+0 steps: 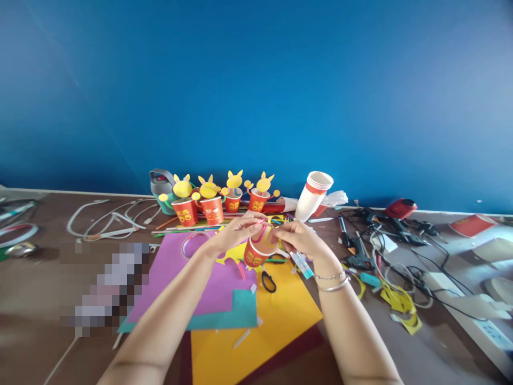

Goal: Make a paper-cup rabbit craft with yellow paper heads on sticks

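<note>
A red paper cup point(256, 255) with a gold pattern is tilted between my two hands above the coloured sheets. My left hand point(239, 231) is closed in a pinch at the cup's left rim, with a thin pink strip point(263, 233) at its fingertips. On the other side, my right hand point(300, 239) has its fingers pressed together by the rim, near a pale yellow piece inside the cup; what it grips is too small to tell. Black-handled scissors point(269, 282) lie just below the cup. A blue-and-white packet point(301, 264) is under my right hand.
Several red cups point(214, 210) with yellow eared paper heads stand along the wall. A leaning stack of white cups point(313, 195) is right of them. Purple point(176, 289), teal and orange point(280, 331) sheets cover the middle. Glue gun point(360, 256), cables and power strip point(473, 315) crowd the right.
</note>
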Demonstrator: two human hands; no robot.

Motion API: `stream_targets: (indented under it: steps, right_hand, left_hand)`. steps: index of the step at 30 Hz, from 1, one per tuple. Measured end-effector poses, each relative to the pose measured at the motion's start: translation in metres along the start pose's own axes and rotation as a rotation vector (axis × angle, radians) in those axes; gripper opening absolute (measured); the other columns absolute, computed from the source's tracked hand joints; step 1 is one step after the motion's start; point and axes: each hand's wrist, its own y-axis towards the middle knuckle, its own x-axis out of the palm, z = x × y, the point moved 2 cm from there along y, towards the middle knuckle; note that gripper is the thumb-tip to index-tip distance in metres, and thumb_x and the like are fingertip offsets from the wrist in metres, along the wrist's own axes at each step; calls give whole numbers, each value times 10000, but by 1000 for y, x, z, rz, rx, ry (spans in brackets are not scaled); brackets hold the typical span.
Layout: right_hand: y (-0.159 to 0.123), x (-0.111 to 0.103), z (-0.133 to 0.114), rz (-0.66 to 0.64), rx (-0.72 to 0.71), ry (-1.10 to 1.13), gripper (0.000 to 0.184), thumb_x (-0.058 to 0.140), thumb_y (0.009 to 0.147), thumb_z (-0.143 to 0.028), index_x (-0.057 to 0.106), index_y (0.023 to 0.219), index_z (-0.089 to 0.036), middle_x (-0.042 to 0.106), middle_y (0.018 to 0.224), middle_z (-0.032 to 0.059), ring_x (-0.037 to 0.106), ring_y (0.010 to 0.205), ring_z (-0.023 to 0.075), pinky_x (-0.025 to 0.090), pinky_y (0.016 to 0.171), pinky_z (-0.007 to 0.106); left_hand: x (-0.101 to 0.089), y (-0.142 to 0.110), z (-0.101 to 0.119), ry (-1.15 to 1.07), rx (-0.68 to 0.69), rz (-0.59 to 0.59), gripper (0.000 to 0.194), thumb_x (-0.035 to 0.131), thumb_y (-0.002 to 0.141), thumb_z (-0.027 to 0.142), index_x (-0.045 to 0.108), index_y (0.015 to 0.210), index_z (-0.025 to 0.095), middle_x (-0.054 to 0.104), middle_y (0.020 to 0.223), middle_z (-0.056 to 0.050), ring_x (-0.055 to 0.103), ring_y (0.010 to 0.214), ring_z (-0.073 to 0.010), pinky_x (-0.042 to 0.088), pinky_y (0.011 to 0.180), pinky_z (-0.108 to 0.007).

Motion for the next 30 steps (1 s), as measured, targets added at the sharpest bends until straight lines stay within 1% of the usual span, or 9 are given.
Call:
stream_targets:
  steps: [4, 7, 11, 16, 19, 21, 25, 27, 30]
  right_hand:
    - [0, -1, 0, 55, -25, 4, 348, 555, 832, -440, 672, 693, -143, 407, 394, -67, 321, 351, 47, 228, 380, 203]
    - [0, -1, 0, 97, -44, 10, 394, 573, 819, -504, 665, 684, -146, 377, 395, -78, 257, 349, 38, 191, 373, 211]
    - [2, 2, -2, 72, -93, -12, 413, 577, 812, -518, 655, 653, -145, 396, 405, -64, 292, 367, 46, 198, 382, 214]
    - [2, 8, -4, 30, -106, -49, 464, 530, 831, -551, 608, 607, -152, 423, 409, -45, 324, 374, 58, 207, 387, 218]
    - [2, 11, -5, 23, -115, -45, 507, 500, 837, -603, 569, 599, -161, 427, 410, -45, 328, 376, 59, 217, 391, 217]
    - [1, 12, -6, 14, -119, -31, 516, 496, 833, -625, 550, 600, -167, 436, 410, -44, 339, 373, 62, 234, 391, 217]
    - [0, 11, -8, 60, -110, 11, 519, 485, 835, -641, 566, 637, -168, 489, 444, -24, 413, 393, 77, 277, 394, 215]
    - [-1, 10, -10, 63, -119, 41, 512, 487, 838, -636, 585, 667, -163, 514, 481, -13, 455, 432, 85, 298, 409, 212]
    - [0, 11, -9, 18, -136, 44, 459, 569, 805, -607, 580, 696, -161, 507, 511, -25, 433, 451, 78, 285, 415, 211]
  left_hand:
    - [2, -1, 1, -31, -68, -1, 419, 537, 861, 538, 711, 783, 165, 676, 1063, -91, 576, 1082, -245, 418, 937, -331]
    - [3, -2, 1, -34, -90, 9, 407, 577, 838, 523, 693, 712, 155, 668, 1093, -91, 600, 1011, -236, 442, 857, -315]
    - [6, -1, 0, -33, -78, 4, 361, 612, 829, 466, 685, 652, 160, 646, 1101, -93, 562, 1104, -251, 418, 916, -322]
    - [11, -1, -2, -156, -127, 43, 290, 625, 818, 434, 735, 769, 170, 582, 1193, -98, 552, 1099, -250, 417, 949, -350]
    - [13, -2, -2, -217, -121, 55, 261, 659, 784, 415, 737, 761, 167, 566, 1190, -98, 549, 1083, -247, 419, 949, -345]
    - [13, -2, -1, -242, -118, 84, 243, 671, 769, 399, 732, 734, 166, 568, 1160, -93, 549, 1067, -238, 418, 947, -337]
    - [12, -1, 1, -340, -175, 221, 258, 685, 734, 410, 700, 669, 160, 596, 1099, -81, 580, 954, -211, 454, 860, -328]
    - [11, -1, 1, -365, -225, 272, 262, 692, 718, 423, 701, 694, 163, 627, 1048, -75, 597, 884, -202, 468, 804, -328]
    - [8, -1, -1, -358, -275, 286, 267, 709, 700, 432, 718, 759, 171, 673, 948, -64, 609, 851, -207, 466, 771, -323]
